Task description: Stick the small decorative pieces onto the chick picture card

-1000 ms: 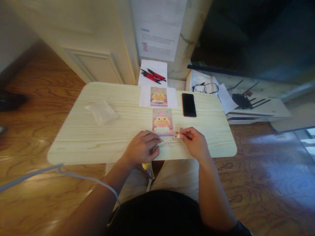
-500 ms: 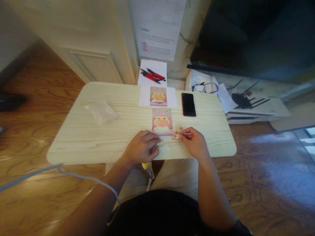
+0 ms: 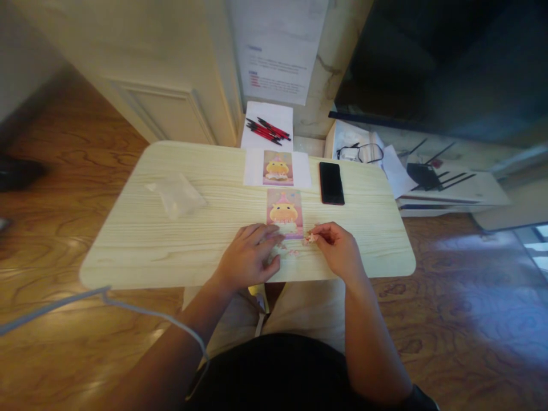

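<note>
A picture card [image 3: 284,210] of a yellow cartoon animal in a pink party hat lies on the table in front of me. My left hand [image 3: 252,254] rests at its lower left, palm down, the fingers stretched out over the card's corner. At the card's lower right, my right hand [image 3: 336,245] pinches a small pink-and-white puzzle piece [image 3: 313,237] between thumb and fingers. Several similar loose pieces [image 3: 293,252] lie between the hands, too small to make out singly.
Above the card, a matching printed picture [image 3: 278,168] lies on white paper. A black phone [image 3: 331,183] lies to the right, a clear plastic bag [image 3: 180,196] to the left. Red pens [image 3: 268,132] sit on paper beyond the table [image 3: 128,240]. A grey cable [image 3: 149,313] crosses my left arm.
The fingers of my left hand have lifted slightly and spread over the card's lower edge. My right hand stays in nearly the same spot, still pinching. The view has shifted slightly.
</note>
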{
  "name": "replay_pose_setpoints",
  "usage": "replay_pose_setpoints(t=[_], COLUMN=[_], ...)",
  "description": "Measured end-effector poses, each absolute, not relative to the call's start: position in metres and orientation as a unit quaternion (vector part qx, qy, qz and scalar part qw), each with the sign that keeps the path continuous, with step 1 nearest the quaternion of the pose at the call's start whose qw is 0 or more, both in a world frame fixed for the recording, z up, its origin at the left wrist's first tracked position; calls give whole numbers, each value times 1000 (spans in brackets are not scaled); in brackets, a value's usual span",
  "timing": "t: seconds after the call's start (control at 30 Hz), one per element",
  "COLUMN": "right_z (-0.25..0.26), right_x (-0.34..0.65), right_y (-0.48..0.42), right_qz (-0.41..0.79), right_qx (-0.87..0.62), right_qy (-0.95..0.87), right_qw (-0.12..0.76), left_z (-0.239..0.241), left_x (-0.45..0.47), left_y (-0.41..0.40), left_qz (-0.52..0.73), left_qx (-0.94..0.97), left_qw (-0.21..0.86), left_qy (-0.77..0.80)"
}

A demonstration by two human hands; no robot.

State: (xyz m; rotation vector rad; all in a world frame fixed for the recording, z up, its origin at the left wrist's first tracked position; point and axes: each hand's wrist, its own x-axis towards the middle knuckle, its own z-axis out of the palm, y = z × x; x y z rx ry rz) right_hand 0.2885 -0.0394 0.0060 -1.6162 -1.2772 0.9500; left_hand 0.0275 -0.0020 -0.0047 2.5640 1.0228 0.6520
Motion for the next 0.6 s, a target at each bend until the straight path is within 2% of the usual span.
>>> replay_pose_setpoints(t=[0.33, 0.6], right_z=[7, 0], right_x=[262, 244], right_y=[-17, -3], right_qz=[372, 274], right_qx=[-657, -660], right_qy=[-507, -591], right_qw=[415, 374], left_z=[2, 0], left_x=[34, 33], left_y=[2, 3], left_qz=[190, 190], left_qx=[892, 890], left_qw=[159, 166], left_qy=[377, 379])
